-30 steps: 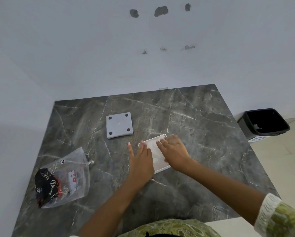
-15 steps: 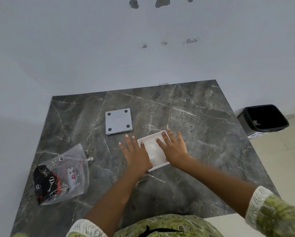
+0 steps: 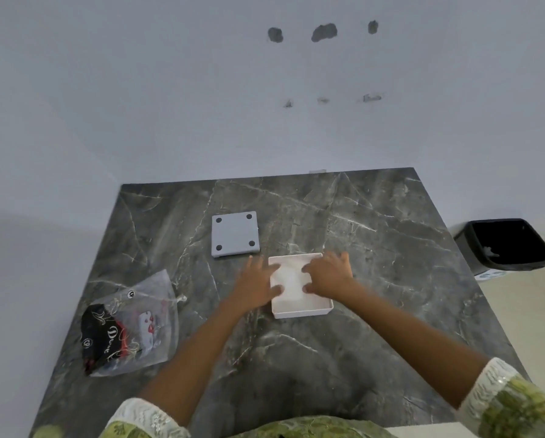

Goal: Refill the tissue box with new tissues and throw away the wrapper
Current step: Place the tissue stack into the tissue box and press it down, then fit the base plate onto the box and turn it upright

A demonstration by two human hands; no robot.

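A white square tissue box (image 3: 302, 306) lies open side up in the middle of the dark marble table (image 3: 375, 311), with white tissues (image 3: 288, 279) inside it. My left hand (image 3: 255, 281) rests at the box's left edge, thumb over the rim on the tissues. My right hand (image 3: 328, 275) lies over the box's right edge with fingers and thumb pressing on the tissues. The box's grey lid (image 3: 235, 238), with four dark round feet, lies flat just behind and to the left. A clear plastic wrapper (image 3: 129, 324) with black and red print sits at the table's left.
A black waste bin (image 3: 508, 245) stands on the floor beyond the table's right edge. A plain wall with patched holes runs directly behind the table.
Both hands have spread from on top of the tissues to the box's two sides, thumbs now pressing inside. The box now sits squarer to me. The view shifted slightly.
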